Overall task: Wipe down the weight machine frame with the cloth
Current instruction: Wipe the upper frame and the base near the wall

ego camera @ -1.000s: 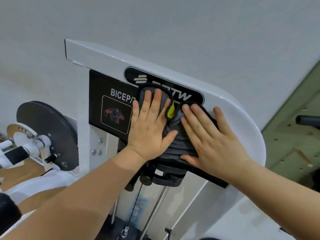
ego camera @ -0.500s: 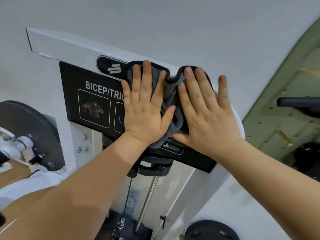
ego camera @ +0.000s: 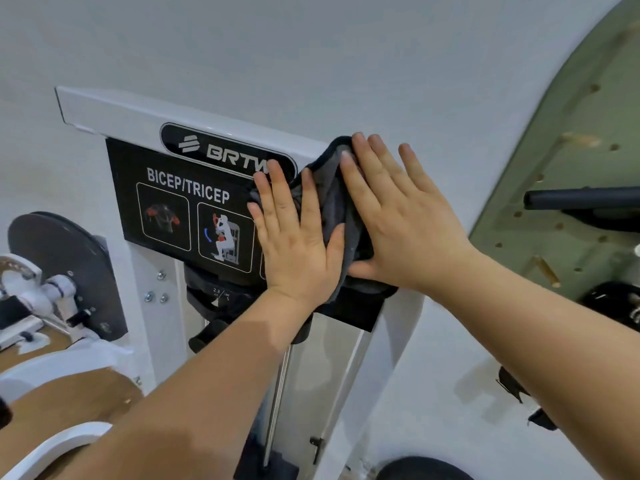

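Observation:
The white weight machine frame (ego camera: 114, 114) runs across the middle with a black BICEP/TRICEP placard (ego camera: 180, 209) and a BRTW badge. A dark grey cloth (ego camera: 334, 202) is bunched against the frame's rounded right end. My left hand (ego camera: 294, 233) presses flat on the cloth's left part, fingers straight and pointing up. Beside it, my right hand (ego camera: 391, 216) lies flat over the cloth's right part. Most of the cloth is hidden under both palms.
A dark round pulley disc (ego camera: 65, 271) and white fittings sit at the left. Steel guide rods (ego camera: 277, 393) run down below the placard. At the right are a green pegboard wall (ego camera: 571, 188) and a black bar (ego camera: 581, 199). A white wall fills the background.
Both hands have slid the cloth to the right along the top of the frame, uncovering the BRTW badge and the full placard text. The camera has shifted a little too.

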